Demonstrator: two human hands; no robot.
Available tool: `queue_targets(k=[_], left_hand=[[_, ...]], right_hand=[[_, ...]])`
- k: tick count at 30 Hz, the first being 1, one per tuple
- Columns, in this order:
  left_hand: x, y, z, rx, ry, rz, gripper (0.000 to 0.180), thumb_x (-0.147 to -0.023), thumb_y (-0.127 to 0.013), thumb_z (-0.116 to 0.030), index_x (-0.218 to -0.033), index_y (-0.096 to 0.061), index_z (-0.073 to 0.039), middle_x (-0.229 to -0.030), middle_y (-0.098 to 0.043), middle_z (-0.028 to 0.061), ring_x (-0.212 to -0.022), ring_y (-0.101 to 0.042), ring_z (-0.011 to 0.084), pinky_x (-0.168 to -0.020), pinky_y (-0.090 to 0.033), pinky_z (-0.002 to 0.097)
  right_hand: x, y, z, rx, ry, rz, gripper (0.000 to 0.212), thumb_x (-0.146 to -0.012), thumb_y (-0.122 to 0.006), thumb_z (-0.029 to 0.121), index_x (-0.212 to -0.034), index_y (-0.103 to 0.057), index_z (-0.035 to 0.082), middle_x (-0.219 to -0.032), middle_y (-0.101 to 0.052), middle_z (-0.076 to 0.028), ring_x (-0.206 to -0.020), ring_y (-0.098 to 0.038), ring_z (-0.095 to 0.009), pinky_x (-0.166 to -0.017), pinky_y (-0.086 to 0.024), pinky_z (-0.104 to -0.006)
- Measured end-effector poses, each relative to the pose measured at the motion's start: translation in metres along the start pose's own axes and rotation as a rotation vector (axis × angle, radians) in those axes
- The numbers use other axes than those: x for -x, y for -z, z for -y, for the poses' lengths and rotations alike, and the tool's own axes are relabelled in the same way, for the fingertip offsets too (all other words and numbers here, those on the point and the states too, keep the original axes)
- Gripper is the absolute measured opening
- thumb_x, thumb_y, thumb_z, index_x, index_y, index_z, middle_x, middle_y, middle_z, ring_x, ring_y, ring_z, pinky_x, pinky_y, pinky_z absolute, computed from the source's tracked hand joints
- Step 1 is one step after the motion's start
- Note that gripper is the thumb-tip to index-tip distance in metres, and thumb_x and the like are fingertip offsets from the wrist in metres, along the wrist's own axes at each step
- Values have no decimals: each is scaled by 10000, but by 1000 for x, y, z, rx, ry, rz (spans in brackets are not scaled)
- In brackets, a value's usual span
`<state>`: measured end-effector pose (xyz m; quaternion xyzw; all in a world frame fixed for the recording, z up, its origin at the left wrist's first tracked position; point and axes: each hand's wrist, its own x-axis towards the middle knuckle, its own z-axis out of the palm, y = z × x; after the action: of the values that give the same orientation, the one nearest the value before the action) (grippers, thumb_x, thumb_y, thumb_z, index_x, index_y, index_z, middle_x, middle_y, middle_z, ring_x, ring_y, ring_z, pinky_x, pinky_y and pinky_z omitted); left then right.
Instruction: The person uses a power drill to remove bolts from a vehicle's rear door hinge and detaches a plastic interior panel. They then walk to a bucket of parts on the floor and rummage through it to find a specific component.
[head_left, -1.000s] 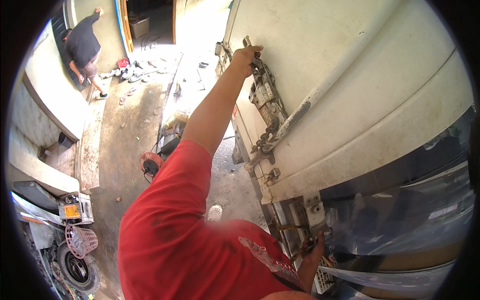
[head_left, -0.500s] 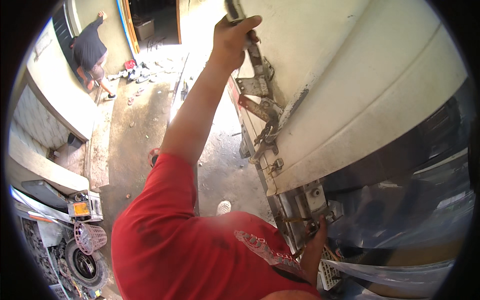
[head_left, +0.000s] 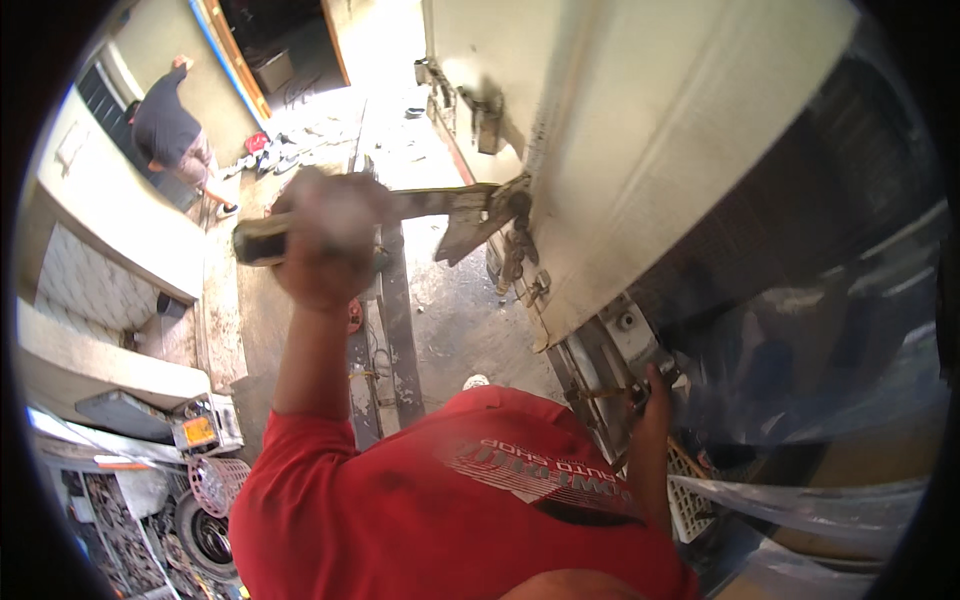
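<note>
Left hand [head_left: 330, 240]: raised over the concrete floor [head_left: 470, 325], out past the left edge of a big off-white panel [head_left: 650, 150]. Fingers curled closed round a metal lever [head_left: 440, 203]; hand blurred, finer finger detail lost. Lever's dark grip end [head_left: 262, 242] juts out on the fist's far left side. From the fist the lever runs right, roughly level, to a worn hinge joint [head_left: 512, 200] at the panel's left edge. Flat bracket plate [head_left: 464, 230] hangs tilted just under the lever, near that joint. Dark chain [head_left: 515, 255] droops below the joint along the same edge.

Right hand [head_left: 652, 415]: low, just past the panel's lower corner, thumb up against a metal fitting [head_left: 628, 330]. Fingers partly hidden; cannot tell how far closed, or whether they grip. Clear plastic sheeting [head_left: 800, 360] to its right; white slatted crate [head_left: 690, 510] just beside the forearm.

Around: red shirt [head_left: 450, 490] on the wearer. Toward the floor's left edge, pink basket [head_left: 217, 485] beside a tyre [head_left: 203, 535], amber lamp [head_left: 199, 431] just above them. Scattered shoes [head_left: 285, 152] near the floor's far edge. Another person [head_left: 167, 125], dark top, bent over by the wall there, well apart from both hands
</note>
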<state>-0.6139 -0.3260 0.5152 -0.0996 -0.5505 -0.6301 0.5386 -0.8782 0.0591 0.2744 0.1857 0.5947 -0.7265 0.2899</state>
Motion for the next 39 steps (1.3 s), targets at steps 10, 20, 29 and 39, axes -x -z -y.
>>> queue_targets(k=[10,20,29,39], left_hand=[[26,88,-84,50,-73,-222,351,-1054,-483,-267,-736,-370,-174,-614,-287,-26,-624,-307,144,-683,-312,359],[133,180,-113,-832,-59,-872,349,-981,-664,-262,-1202,-687,6,-1221,-719,146,-1158,-661,296,-1053,-496,402],[198,160,-109,-1490,138,-642,557,-1040,-599,-392,-1460,-520,-33,-1461,-563,153,-1332,-546,351,-1146,-432,456],[179,273,-94,-1841,-408,-1249,554,-836,-798,-359,-1189,-581,9,-1082,-685,182,-1013,-705,381,-855,-582,476]], right_hand=[[-8,-2,11,-12,94,103,457,-913,-811,216,-1278,-574,74,-1080,-654,-76,-805,-684,-225,-574,-541,-334],[-39,0,8,94,32,146,396,-893,-840,266,-1175,-626,89,-1013,-678,-73,-723,-672,-185,-569,-533,-331],[-48,-3,9,59,65,180,412,-873,-861,276,-1168,-630,104,-1002,-686,-41,-754,-670,-164,-617,-551,-305],[-64,-5,-5,-10,-3,73,408,-894,-842,230,-1219,-634,96,-1009,-670,-45,-794,-673,-180,-658,-564,-303]])
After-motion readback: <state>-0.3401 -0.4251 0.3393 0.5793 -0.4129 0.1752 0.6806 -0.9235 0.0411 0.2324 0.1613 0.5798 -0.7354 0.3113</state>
